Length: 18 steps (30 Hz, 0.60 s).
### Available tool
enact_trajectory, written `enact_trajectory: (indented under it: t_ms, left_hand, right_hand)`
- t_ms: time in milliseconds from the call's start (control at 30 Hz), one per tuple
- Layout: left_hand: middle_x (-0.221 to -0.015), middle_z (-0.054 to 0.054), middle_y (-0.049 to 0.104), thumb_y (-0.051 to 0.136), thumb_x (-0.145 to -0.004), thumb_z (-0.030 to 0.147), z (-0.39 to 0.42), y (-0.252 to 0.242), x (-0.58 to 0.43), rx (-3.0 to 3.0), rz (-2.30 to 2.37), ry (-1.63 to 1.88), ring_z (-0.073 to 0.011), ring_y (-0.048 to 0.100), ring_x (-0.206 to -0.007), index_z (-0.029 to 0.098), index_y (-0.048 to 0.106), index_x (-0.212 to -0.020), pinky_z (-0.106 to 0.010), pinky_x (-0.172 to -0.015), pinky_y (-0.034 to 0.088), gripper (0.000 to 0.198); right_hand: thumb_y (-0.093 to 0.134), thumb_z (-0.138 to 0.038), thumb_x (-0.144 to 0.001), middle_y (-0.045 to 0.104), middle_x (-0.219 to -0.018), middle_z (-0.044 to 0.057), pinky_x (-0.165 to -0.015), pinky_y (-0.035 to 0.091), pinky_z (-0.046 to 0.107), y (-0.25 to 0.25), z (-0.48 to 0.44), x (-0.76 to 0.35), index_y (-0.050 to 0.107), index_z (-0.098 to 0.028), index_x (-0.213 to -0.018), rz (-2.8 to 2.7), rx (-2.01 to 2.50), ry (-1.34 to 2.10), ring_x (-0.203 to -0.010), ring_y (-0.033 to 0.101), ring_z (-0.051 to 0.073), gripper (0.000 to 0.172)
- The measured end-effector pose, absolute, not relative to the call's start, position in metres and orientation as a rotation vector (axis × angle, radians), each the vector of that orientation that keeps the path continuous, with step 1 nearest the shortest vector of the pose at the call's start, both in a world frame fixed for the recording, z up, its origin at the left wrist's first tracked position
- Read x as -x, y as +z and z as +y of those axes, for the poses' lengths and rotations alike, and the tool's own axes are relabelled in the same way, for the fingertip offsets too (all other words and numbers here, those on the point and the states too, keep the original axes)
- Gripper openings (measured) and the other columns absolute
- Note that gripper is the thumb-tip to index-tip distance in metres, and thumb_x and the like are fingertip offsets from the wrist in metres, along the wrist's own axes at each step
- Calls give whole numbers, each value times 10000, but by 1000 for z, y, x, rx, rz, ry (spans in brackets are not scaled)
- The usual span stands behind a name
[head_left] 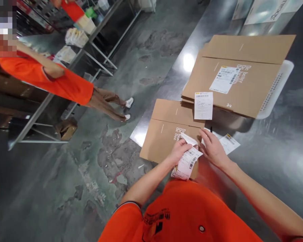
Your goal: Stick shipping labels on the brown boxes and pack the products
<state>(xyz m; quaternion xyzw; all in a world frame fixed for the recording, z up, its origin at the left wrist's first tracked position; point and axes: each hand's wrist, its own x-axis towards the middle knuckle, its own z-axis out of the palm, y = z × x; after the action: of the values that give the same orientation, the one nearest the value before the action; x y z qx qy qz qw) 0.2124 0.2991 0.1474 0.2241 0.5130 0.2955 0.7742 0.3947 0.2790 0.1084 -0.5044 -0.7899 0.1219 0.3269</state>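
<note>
Left hand point(179, 150) is curled round a strip of labels point(188, 163). Right hand point(213, 148) is loose and half open, fingertips at the strip's top end. All of it sits over the flat box point(164, 134) at the bench's point(267, 158) near left edge. Looks like the label-peeling step to me; sticking one down would want it square and flat on the cardboard.

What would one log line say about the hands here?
left hand: holds label strip | right hand: touches strip | flat carton: beneath
</note>
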Motion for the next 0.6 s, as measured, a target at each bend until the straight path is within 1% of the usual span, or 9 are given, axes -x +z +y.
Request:
enact_trajectory:
  t_ms: [67,133,200,267,333,400,467,500,600]
  left_hand:
    - [-726,-11,697,854,-546,308,300,147,-213,-472,1130,633,-127,617,-619,140,675,-873,-265,-644,474,409]
    - [-709,3,680,842,-565,294,300,146,-213,-473,1134,628,-120,603,-608,149,671,-864,-256,-627,463,374]
    - [-687,20,653,838,-588,290,300,145,-214,-500,1135,623,-103,579,-590,151,658,-847,-241,-612,447,345]
    - [-669,31,630,843,-616,315,299,144,-215,-549,1133,612,-89,558,-572,147,645,-842,-229,-598,430,344]
    - [-686,25,635,854,-631,357,298,145,-214,-601,1086,578,-89,559,-576,143,649,-880,-224,-588,421,387]
    - [-759,3,670,877,-608,360,299,148,-213,-658,1009,517,-98,579,-604,146,664,-969,-225,-590,429,471]
    - [-846,-16,694,887,-585,304,305,150,-210,-740,985,490,-105,595,-647,152,675,-1054,-226,-610,448,538]
    - [-863,-20,696,879,-592,277,311,150,-209,-792,1025,509,-107,598,-665,149,681,-1071,-227,-625,457,534]
    - [-886,-43,705,814,-681,247,341,147,-210,-911,1273,660,-122,613,-719,128,694,-1081,-234,-675,477,434]
  right_hand:
    - [488,-169,-881,492,-1440,198,-1009,484,539,109,277,-397,362,-208,-1501,-2091,1268,299,-1301,503,335,634]
    - [503,-141,-846,544,-1411,167,-1013,477,530,110,276,-397,455,-221,-1441,-2167,1157,358,-1299,512,329,602]
    - [499,-133,-844,627,-1316,142,-973,496,500,111,276,-395,545,-218,-1342,-2193,1094,445,-1237,565,309,507]
    - [492,-158,-877,693,-1192,122,-924,515,456,112,277,-391,611,-213,-1225,-2107,1121,569,-1126,629,277,371]
    - [486,-216,-909,727,-1054,94,-881,525,411,112,279,-388,658,-221,-1075,-1914,1227,714,-998,668,244,240]
    - [498,-280,-901,727,-946,71,-817,530,379,112,283,-389,669,-224,-951,-1618,1406,840,-883,671,225,187]
    - [542,-364,-856,709,-872,53,-716,522,347,112,290,-394,657,-218,-909,-1250,1561,942,-775,646,208,193]
    - [581,-410,-821,694,-834,40,-664,509,329,112,295,-398,646,-215,-905,-1068,1601,988,-724,624,196,222]
    - [720,-493,-680,636,-727,-3,-571,463,285,112,310,-409,603,-216,-874,-683,1591,1110,-629,565,164,357]
